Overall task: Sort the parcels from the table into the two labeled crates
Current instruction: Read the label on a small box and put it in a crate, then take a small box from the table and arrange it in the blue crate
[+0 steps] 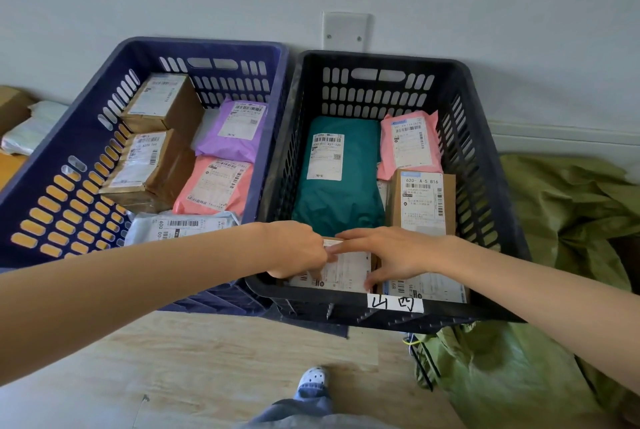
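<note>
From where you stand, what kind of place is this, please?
Probably a small parcel-sorting room: a blue slotted plastic crate and a black slotted plastic crate with a handwritten paper label hold courier parcels with barcode labels, such as a teal plastic mailer.

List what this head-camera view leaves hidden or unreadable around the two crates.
- Blue crate label: none shows in the head view; the left forearm crosses its near wall.
- Parcel at the black crate's near end: left hand and right hand cover most of its label.
- White parcels beyond the blue crate: cut off by its wall.
</note>
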Available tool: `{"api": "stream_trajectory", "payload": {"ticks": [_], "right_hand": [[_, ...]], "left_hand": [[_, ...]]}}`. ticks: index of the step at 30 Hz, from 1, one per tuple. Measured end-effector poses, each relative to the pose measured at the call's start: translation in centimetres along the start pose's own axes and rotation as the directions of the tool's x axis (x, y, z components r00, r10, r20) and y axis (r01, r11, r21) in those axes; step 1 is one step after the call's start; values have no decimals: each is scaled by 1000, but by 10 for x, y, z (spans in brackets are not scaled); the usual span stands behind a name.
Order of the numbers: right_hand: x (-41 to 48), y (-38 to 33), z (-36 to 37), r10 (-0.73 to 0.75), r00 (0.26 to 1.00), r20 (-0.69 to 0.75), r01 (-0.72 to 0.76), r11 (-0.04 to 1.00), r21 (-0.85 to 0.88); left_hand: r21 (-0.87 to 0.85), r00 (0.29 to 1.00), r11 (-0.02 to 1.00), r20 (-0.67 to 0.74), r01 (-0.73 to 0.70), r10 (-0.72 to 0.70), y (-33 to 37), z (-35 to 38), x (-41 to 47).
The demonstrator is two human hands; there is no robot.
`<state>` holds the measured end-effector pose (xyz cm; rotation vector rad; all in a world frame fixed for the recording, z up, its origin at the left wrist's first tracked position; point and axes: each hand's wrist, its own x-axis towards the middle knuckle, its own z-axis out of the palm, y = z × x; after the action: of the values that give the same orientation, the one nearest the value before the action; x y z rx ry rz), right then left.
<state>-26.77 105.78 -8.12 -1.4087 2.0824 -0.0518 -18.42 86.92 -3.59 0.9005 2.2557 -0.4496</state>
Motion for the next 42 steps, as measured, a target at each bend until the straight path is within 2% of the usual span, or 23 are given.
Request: {"api": "stream_trajectory", "payload": {"ticks": [7,13,22,27,30,33,42], "right_hand": [[4,-3,4,-7,999,48,7,1000,-4],[-1,-5,3,24,1000,7,-25,999,29],[-19,-22,-13,82,972,-222,-44,984,173],[-28,-43,-30,79,928,-364,31,957,288],[-26,-61,-40,79,901,-427,98,921,378],[-18,-82,-47,45,879,-476,166,905,391],[38,-162,-59,-53,860,-508,275,886,373]], "left_hand": [[-66,998,998,58,6,-2,0,7,-3],[-2,999,1000,28,17,-17,5,7,-6],[-49,967,978,-152,202,-207,7,-5,-36],[-123,882,923,-274,364,-384,15,-4,-66],[-213,807,870,-325,445,-493,23,2,-89],[-291,725,809,-359,511,-588,36,11,-114],[-566,476,597,-366,569,-800,55,70,-199]]}}
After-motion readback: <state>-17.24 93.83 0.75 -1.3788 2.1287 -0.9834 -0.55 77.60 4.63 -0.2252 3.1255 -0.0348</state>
